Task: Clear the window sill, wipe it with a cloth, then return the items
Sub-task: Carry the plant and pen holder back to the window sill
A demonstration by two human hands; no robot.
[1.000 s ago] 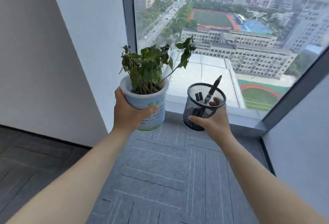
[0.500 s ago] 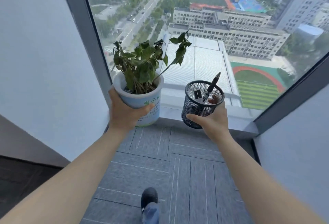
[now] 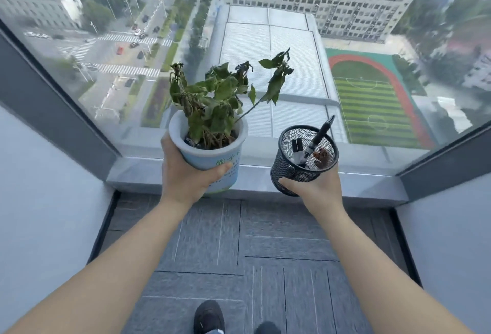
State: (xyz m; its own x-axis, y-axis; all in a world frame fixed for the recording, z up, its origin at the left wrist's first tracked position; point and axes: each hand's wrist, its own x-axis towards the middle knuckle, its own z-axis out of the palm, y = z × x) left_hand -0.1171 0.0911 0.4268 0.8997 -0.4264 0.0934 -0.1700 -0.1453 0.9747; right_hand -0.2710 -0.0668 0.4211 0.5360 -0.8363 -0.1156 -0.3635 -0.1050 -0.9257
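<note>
Change: since half a second ago, when the sill sat further ahead of you, your view has tipped down and closed in; the window sill [image 3: 358, 185] now runs right behind both loads, and both your shoes [image 3: 208, 316] show at the bottom edge where only one did.
Loads: same grips as before, both held up in the air, side by side but apart.
Left hand: your left hand [image 3: 183, 171] wraps the potted plant [image 3: 212, 147], a pale pot with green lettering; the thumb lies across the front wall, the fingers curl round the far side out of sight.
Right hand: your right hand [image 3: 313, 187] cups the black mesh pen holder [image 3: 297, 163] low down, thumb along its near base; fingertips show through the mesh on the far side.
Holder contents: a black pen [image 3: 318, 134] leans toward the right rim; two short dark items stand beside it, too small to name.
Position: both loads sit in front of the sill's near edge; whether either base touches it you cannot tell.
Floor: grey carpet tiles [image 3: 239, 254] below your forearms.
</note>
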